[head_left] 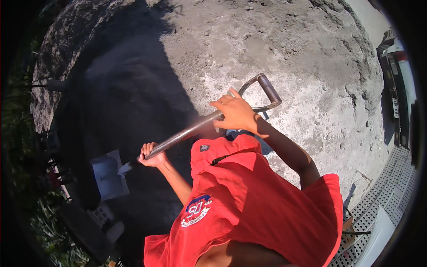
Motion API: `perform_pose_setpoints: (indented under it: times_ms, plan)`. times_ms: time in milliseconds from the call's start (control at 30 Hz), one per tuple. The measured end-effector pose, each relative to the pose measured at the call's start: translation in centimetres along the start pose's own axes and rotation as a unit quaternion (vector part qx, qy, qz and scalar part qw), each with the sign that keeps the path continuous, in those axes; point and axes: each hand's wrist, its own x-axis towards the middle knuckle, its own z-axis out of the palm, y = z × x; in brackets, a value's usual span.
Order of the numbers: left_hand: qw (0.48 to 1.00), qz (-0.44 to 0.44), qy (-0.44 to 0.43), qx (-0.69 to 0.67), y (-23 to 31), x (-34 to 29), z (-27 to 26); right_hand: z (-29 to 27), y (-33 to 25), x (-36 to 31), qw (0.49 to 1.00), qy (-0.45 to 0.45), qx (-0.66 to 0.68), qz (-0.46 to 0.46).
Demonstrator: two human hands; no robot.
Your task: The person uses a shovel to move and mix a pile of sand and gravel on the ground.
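Observation:
A shovel with a metal shaft [189,131] and a D-shaped handle [269,90] slants across the front of my body. Its handle end is at the upper right. My left hand [152,155] is closed round the shaft lower down, at the left. Over the shaft, just below the D-handle, lies my right hand [238,111], palm down, with its fingers partly stretched. Beyond my left hand, in line with the shaft, a flat, squarish blade [109,178] shows pale in the shade. The part of the shaft between is barely visible.
Rough, pale grey ground [311,129] lies in sun ahead and to the right. Dark shade [133,84] covers the left side. A parked vehicle [400,89] stands at the far right, near white perforated panels [389,187]. Green plants [49,227] border the left.

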Motion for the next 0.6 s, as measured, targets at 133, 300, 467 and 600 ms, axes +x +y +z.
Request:
perform_pose_setpoints:
  times_ms: [133, 300, 467, 600]
  plan:
    - [0.996, -0.087, -0.010, -0.012, -10.2, 7.8, 0.7, -4.1, 2.7, 6.4, 0.974, -0.218, -0.017, 0.058]
    - [0.978, -0.207, 0.014, 0.024, -21.6, 18.9, -0.7, -3.3, 14.2, 10.7, 0.956, -0.239, 0.084, 0.144]
    - [0.947, -0.312, 0.039, 0.067, -34.3, 31.1, 1.8, -6.8, 21.3, 15.5, 0.926, -0.181, 0.161, 0.289]
    - [0.901, -0.433, -0.018, 0.029, -46.3, 40.7, 7.1, -14.1, 24.7, 17.7, 0.886, -0.086, 0.227, 0.396]
